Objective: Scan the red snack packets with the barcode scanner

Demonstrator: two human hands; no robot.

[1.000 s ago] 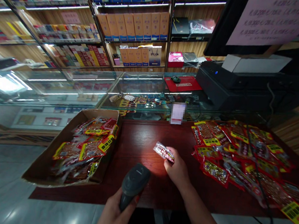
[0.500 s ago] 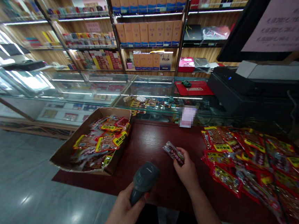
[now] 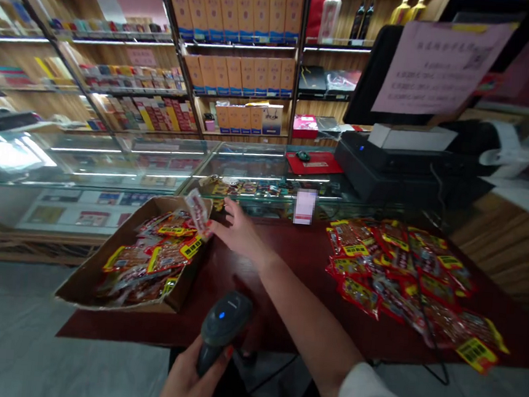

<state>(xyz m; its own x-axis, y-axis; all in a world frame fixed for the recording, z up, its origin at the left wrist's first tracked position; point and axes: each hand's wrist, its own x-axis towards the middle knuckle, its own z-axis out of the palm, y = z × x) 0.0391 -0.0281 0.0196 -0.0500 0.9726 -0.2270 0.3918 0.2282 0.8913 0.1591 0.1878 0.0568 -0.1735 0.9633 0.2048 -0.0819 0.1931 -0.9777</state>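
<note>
My left hand (image 3: 194, 371) is wrapped round the handle of a dark barcode scanner (image 3: 226, 319), whose small blue light is lit. My right hand (image 3: 243, 234) reaches across to the cardboard box (image 3: 187, 284), with fingers spread. A slim clear snack packet (image 3: 196, 210) is tilted upright over the box's far right corner, at the tip of the right thumb; whether they touch is hard to tell. Inside the box lie several red and yellow snack packets (image 3: 167, 255).
A heap of red and yellow snack packets (image 3: 379, 264) covers the right of the dark red table (image 3: 281, 330), with a black cable across it. Behind stand a glass counter (image 3: 157, 158), a blurred pinkish card (image 3: 304, 206), a black cash drawer (image 3: 387, 172) and a monitor (image 3: 372, 78).
My right hand has swung left with the packet, from mid-table to the box, and its fingers have spread. The scanner's blue light has come on. The view has shifted right.
</note>
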